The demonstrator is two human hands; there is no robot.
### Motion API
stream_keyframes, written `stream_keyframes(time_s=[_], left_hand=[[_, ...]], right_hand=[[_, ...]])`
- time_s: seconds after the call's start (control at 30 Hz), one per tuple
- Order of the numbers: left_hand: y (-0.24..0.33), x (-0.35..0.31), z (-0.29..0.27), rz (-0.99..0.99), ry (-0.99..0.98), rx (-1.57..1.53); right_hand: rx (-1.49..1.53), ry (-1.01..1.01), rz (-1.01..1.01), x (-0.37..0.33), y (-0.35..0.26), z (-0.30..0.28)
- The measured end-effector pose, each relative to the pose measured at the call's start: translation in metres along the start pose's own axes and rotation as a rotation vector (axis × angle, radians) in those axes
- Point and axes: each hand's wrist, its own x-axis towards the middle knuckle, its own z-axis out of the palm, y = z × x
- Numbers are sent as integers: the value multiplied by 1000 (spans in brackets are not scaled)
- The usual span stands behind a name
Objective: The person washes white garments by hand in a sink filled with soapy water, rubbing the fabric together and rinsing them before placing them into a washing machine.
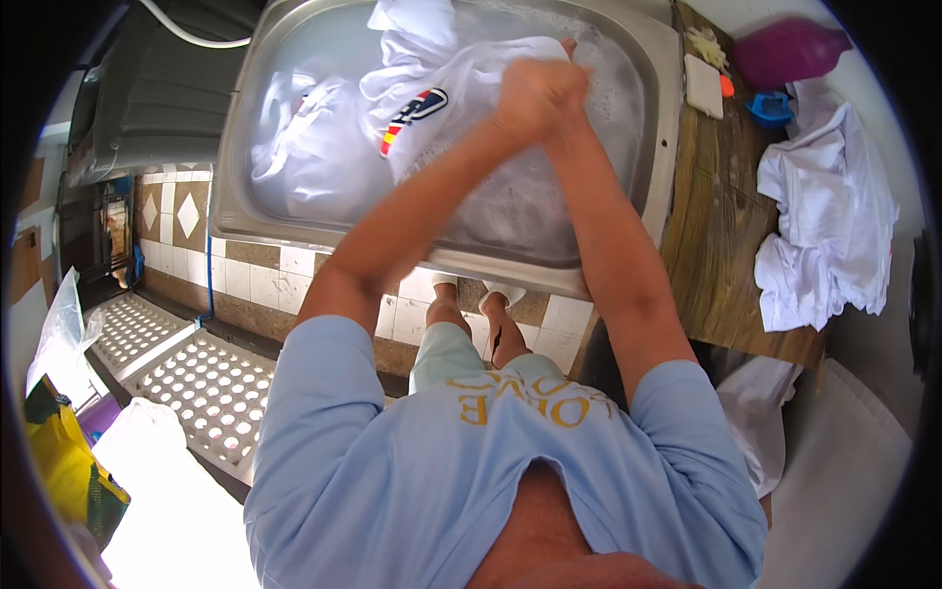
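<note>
Seeing your left hand (528, 103) and right hand (569, 90) together at the edge of the white garment (491, 67); fingers blurred, can't tell if they grip it. Garment's bunched in soapy water (615, 108) in the steel sink (659, 88), striped emblem (413, 118) up.

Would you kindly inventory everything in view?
Sink: one, silver, top centre
Wet cloth: count unclear, white, in sink
Tube: one, white, top left
Counter: one, brown, right of sink
Garment pile: one, white, on counter
Block: one, whitish, on counter
Small items: several, blue, orange, yellowish, on counter
Rounded object: one, purple, top right
Perforated panels: two, grey, lower left
Bag: one, yellow-green, far left
Floor tiles: many, white and brown, below
Shirt: one, light blue, on wearer
Hands: two, blurred, together over sink
</note>
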Motion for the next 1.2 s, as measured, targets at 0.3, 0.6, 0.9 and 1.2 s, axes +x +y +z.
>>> stream_keyframes(time_s=[0.3, 0.6, 0.9, 1.2], left_hand=[[-16, 16, -32, -869, -49, -513], [24, -7, 10, -72, -220, -47], [27, 4, -5, 32, -118, 89], [7, 2, -21, -150, -111, 112]], right_hand=[[-418, 798, -108, 5, 10, 85], [253, 15, 51, -13, 13, 15], [-211, 238, -105, 0, 18, 9], [-213, 376, 13, 8, 37, 28]])
